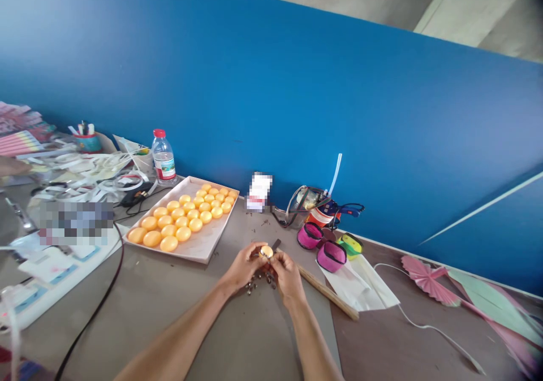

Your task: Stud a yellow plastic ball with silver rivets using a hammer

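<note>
Between my two hands, over the grey work surface, is a small round piece (pixel 266 251) with a pale yellow face, its edge partly hidden by my fingers. My left hand (pixel 246 265) pinches it from the left. From the right, my right hand (pixel 286 271) has its fingers closed against it. Small dark shiny bits (pixel 250 286) lie scattered just below my hands. Beyond my right hand rests a hammer-like tool with a wooden handle (pixel 328 293). To the left stands a shallow white box (pixel 199 252) holding rows of yellow-orange domed discs (pixel 168 243).
A bottle with a red cap (pixel 164 160) stands behind the box. Magenta fabric rings (pixel 331 256) and a green one (pixel 350 245) sit at right by white sheets (pixel 367 288). A power strip (pixel 63 276) and black cable (pixel 106 296) occupy the left. A blue partition (pixel 297 98) rises behind.
</note>
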`<state>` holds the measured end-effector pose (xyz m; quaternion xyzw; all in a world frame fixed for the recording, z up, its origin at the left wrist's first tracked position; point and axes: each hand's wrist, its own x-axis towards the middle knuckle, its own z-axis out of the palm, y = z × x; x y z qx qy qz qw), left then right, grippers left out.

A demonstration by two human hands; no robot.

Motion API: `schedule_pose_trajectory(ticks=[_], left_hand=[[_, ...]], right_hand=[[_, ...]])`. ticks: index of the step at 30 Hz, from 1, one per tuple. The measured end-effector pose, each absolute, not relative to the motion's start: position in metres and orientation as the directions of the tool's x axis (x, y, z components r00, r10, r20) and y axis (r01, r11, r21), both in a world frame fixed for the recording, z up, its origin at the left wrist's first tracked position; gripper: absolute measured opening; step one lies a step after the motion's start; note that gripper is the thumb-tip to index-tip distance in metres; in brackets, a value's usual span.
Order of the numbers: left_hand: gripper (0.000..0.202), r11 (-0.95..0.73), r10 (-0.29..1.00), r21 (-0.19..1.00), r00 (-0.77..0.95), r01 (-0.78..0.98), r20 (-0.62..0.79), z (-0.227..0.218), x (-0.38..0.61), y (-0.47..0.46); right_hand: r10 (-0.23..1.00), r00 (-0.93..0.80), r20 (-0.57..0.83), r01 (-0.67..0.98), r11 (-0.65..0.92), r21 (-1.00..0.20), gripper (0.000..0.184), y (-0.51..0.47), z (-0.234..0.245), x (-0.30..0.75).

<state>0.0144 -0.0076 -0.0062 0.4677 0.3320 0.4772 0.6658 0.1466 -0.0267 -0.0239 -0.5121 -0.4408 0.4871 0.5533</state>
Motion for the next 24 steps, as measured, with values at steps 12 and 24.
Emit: schedule_pose_trajectory(ticks=[12, 24], left_hand=[[0.043, 0.264, 0.956, 0.758, 0.265, -0.597, -0.125, 0.001, 0.009, 0.000], [0.040, 0.248, 0.960, 0.770, 0.258, -0.588, -0.112, -0.002, 0.008, 0.001]], right_hand=[[0.967, -0.094, 0.235, 0.666, 0.237, -0.707, 0.014, -0.036, -0.002, 0.159], [0.938, -0.224, 0.264, 0.826, 0.327, -0.459, 0.017, -0.041, -0.005, 0.145]])
